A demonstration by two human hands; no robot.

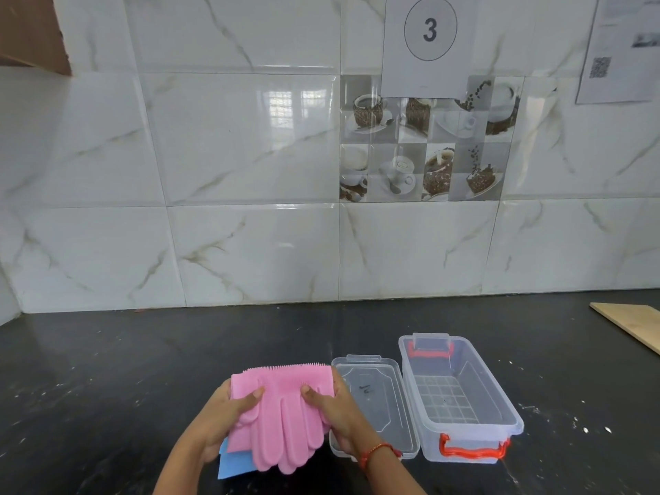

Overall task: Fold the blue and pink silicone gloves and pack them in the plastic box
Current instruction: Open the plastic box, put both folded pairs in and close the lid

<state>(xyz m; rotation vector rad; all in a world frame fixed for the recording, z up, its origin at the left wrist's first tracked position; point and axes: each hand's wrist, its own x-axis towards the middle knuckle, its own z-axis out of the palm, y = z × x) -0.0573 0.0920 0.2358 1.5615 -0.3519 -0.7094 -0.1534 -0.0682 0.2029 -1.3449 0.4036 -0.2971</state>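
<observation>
Both hands hold the folded pink glove (282,405) up over the dark counter (107,387).

The left hand (228,412) grips the glove's left edge, thumb (250,396) curled over the front and the other fingers hidden behind it; the right hand (335,405) grips the right edge the same way, thumb (314,394) on top. The glove's bristled fold sits above the thumbs and its fingers hang down between the wrists. A blue glove (232,462) peeks out below the left hand, under the pink one. Just right of the right hand lie the clear lid (378,401) and, beside it, the open plastic box (460,394) with red handles.
</observation>
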